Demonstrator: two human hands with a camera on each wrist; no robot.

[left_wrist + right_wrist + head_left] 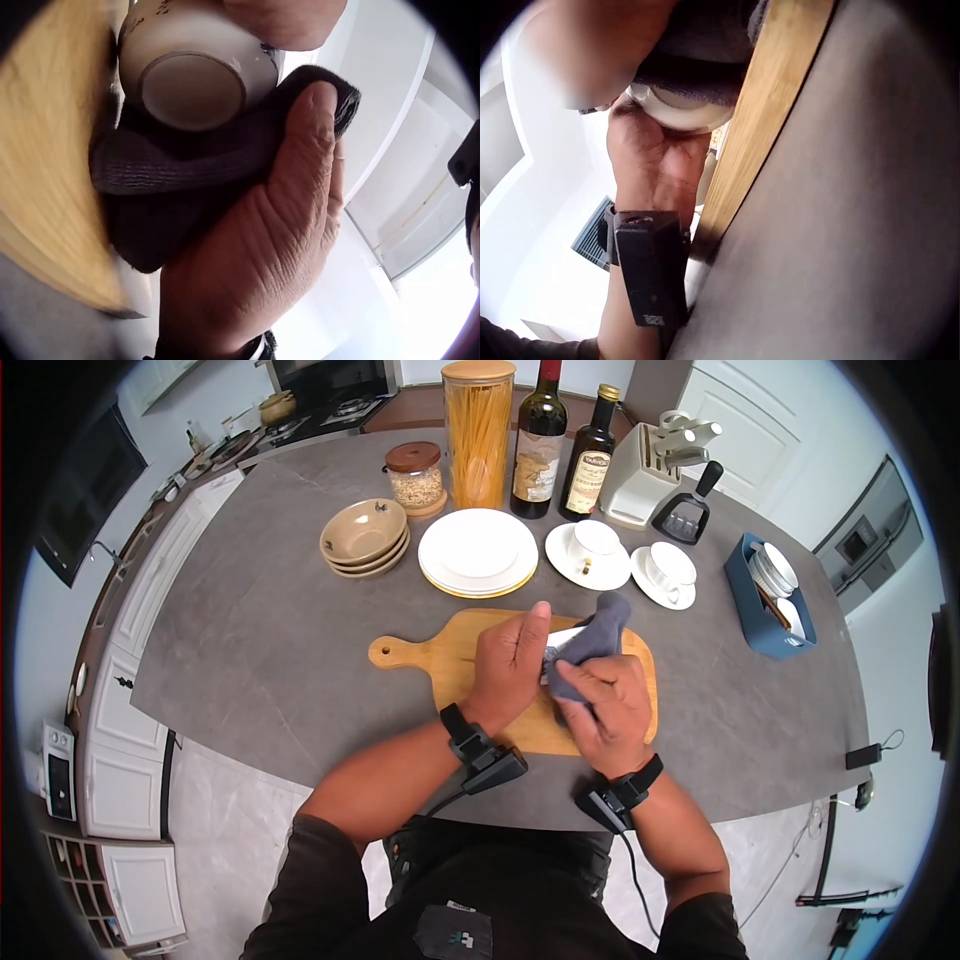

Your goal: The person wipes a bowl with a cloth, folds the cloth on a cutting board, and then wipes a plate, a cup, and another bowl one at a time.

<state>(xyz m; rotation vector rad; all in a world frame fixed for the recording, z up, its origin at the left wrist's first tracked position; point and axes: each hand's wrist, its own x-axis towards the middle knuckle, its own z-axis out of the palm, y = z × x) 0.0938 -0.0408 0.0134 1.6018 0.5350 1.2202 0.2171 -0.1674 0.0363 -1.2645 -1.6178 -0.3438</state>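
Over the wooden board [470, 630], the left hand [510, 665] grips a small white bowl or cup [562, 644] with dark markings. The right hand [610, 710] holds a dark grey-purple cloth [600, 632] against that piece. In the left wrist view, the round foot of the ware [193, 91] faces the camera, with the cloth [187, 161] bunched beside it, the right hand [255, 225] around the cloth and part of the left hand [289, 22] above. The right wrist view has the left hand [660, 157] supporting the white ware [679, 112]; the right hand [592, 49] is blurred.
Beyond the board stand stacked brown bowls [365, 535], white plates [478, 550], two cups on saucers [595, 540], a pasta jar [478, 440], an oat jar [415, 480], two bottles [590, 455] and a knife block [635, 480]. A blue bin [765, 610] with dishes is at the right.
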